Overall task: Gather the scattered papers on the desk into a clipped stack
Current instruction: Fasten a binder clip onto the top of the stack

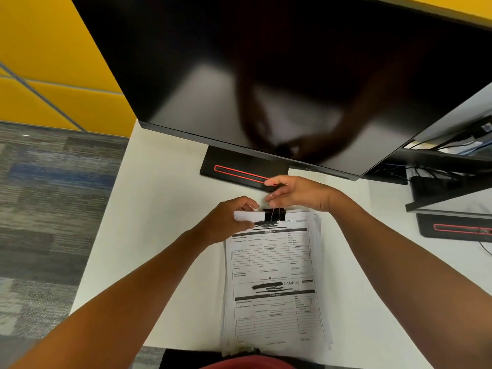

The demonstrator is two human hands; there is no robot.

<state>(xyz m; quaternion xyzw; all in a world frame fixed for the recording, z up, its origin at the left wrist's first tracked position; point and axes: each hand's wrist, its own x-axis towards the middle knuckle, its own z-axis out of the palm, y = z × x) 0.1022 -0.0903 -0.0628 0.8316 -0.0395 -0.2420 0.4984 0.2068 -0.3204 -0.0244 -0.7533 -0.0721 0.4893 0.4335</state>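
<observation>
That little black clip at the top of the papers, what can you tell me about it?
The binder clip is black, seemingly metal, with thin silvery wire handles. It sits clamped over the far edge of the paper stack, near the middle of that edge, above the printed form's heading. One wire handle lies flat on the top sheet; the other stands up, pinched by the right hand. The left hand holds the stack's far left corner just beside the clip. The stack lies on the white desk.
</observation>
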